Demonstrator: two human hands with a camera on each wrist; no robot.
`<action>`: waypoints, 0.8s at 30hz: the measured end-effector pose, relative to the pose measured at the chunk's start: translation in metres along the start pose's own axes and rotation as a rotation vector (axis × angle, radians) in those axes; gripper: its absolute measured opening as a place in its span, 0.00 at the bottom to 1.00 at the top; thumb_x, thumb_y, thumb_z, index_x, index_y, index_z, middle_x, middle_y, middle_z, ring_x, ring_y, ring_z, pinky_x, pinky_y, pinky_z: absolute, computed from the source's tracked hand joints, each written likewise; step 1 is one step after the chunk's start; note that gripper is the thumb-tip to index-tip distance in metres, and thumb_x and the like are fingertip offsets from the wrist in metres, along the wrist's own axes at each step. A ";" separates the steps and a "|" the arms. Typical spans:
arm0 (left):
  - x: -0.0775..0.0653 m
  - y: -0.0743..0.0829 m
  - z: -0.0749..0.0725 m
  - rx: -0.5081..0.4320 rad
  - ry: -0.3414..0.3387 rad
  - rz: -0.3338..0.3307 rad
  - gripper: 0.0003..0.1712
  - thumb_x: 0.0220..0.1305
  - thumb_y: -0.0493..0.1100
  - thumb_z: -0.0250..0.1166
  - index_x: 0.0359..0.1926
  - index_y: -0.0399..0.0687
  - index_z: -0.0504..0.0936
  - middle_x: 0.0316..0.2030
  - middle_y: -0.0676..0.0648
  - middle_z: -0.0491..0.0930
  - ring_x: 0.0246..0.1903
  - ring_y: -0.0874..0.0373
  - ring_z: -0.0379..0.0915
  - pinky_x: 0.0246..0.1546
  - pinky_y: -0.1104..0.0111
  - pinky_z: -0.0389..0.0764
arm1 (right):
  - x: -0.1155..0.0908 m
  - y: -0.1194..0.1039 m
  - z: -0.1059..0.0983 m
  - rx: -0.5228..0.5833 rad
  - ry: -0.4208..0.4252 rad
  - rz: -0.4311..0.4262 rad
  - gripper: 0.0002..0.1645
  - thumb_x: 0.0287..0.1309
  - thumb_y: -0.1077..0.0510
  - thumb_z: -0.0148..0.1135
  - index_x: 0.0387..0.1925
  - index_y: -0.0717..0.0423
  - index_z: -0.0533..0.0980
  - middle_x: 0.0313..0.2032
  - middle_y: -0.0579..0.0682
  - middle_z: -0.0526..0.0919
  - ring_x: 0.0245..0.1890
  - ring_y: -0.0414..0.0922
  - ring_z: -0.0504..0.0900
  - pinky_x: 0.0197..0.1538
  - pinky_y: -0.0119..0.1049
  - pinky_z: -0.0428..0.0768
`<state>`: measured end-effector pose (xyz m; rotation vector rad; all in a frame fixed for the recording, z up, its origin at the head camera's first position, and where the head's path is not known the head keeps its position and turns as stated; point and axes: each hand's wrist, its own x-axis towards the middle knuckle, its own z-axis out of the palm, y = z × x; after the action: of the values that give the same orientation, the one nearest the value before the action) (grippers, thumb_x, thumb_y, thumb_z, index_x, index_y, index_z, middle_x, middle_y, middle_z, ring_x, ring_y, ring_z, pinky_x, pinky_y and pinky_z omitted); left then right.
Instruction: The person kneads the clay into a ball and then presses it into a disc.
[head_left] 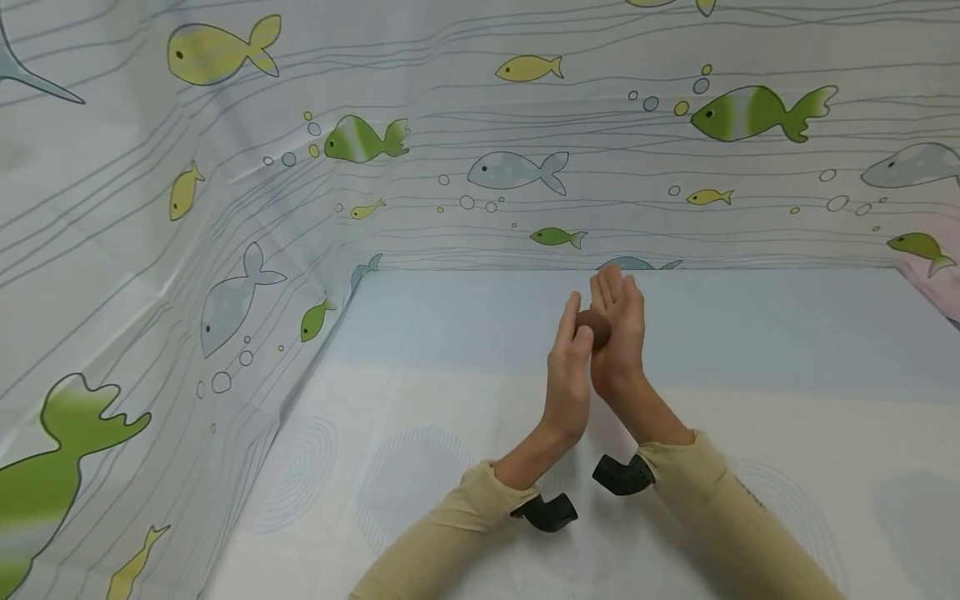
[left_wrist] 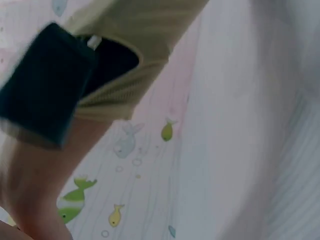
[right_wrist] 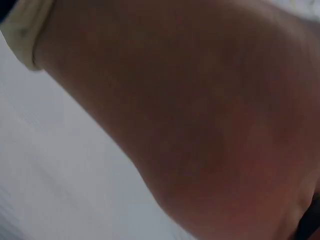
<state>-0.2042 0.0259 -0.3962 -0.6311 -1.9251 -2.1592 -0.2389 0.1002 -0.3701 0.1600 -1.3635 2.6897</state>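
Note:
A small brown ball (head_left: 597, 326), smooth and rounded, sits between the palms of both hands above the table. My left hand (head_left: 568, 377) presses it from the left, fingers straight and pointing forward. From the right, the palm of my right hand (head_left: 624, 337) faces it, fingers extended too. Part of the ball is hidden behind the left fingers and thumb. In the left wrist view the other forearm (left_wrist: 55, 160) and its sleeve appear, without the ball. A bare wrist (right_wrist: 190, 115) fills most of the right wrist view, dark and blurred.
The table (head_left: 450, 392) has a pale cover with a blue-grey band and circle patterns. Behind and to the left hangs a white fish-print curtain (head_left: 420, 225). Black wrist cameras, one on the left sleeve (head_left: 551, 512) and one on the right (head_left: 622, 475), sit close together.

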 end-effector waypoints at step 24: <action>0.056 0.010 -0.040 -0.084 0.149 0.002 0.36 0.75 0.58 0.36 0.77 0.46 0.55 0.76 0.51 0.52 0.75 0.61 0.46 0.74 0.66 0.47 | -0.039 -0.006 0.048 -0.106 -0.264 -0.077 0.26 0.78 0.47 0.20 0.33 0.65 0.52 0.34 0.55 0.55 0.44 0.43 0.60 0.57 0.42 0.58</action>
<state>-0.2580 -0.0067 -0.3660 -0.4709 -1.7659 -2.2270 -0.1973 0.0625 -0.3429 0.5621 -1.5299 2.5963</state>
